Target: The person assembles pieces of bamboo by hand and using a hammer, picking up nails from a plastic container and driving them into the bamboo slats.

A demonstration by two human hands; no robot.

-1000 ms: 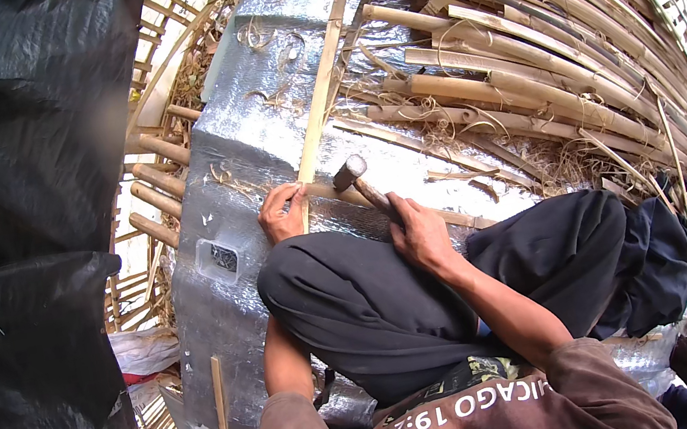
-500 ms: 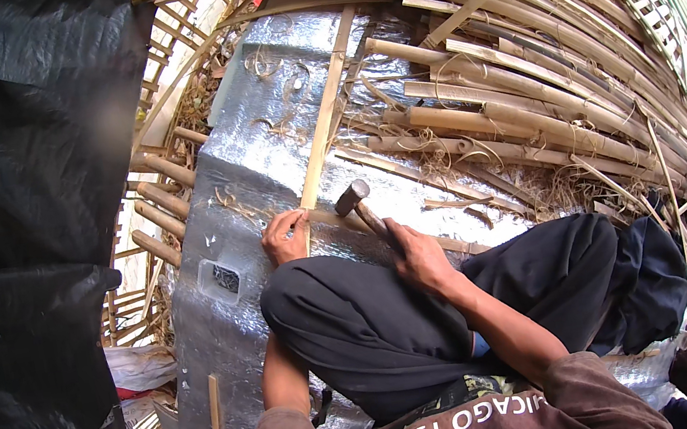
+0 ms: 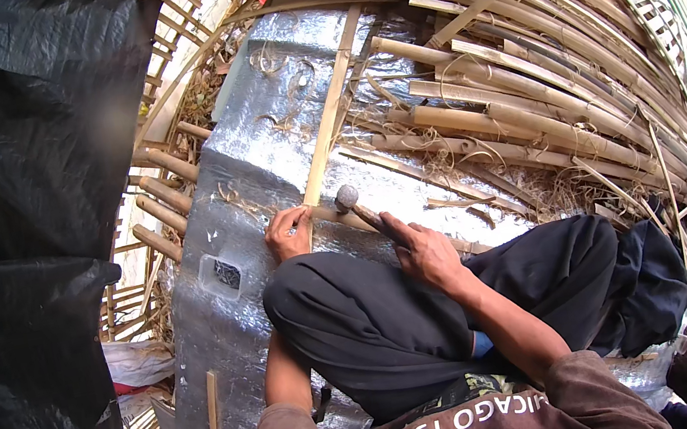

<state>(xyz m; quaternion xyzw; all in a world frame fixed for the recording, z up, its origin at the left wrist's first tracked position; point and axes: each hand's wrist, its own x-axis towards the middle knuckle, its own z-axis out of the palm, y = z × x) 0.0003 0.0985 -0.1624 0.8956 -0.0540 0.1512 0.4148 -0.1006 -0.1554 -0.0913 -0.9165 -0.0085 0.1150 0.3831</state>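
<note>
My left hand is closed, its fingertips pinching the near end of a long flat bamboo strip. That strip runs away from me across a silvery sheet. In my right hand is the handle of a hammer, gripped with the fingers wrapped round it. The hammer's round head is raised just right of the strip's near end, and its face is turned partly toward the view. Beneath the hammer, another bamboo piece lies crosswise. Whether my left fingers also hold something small is hidden.
Split bamboo poles are heaped at the right and far side, with curly shavings among them. The silvery sheet has a square opening at left. Black plastic hangs along the left. My crossed legs are close in front.
The hammer's head has tilted so its round face shows more. My right hand has shifted slightly right and down. My left hand keeps its pinch on the bamboo strip.
</note>
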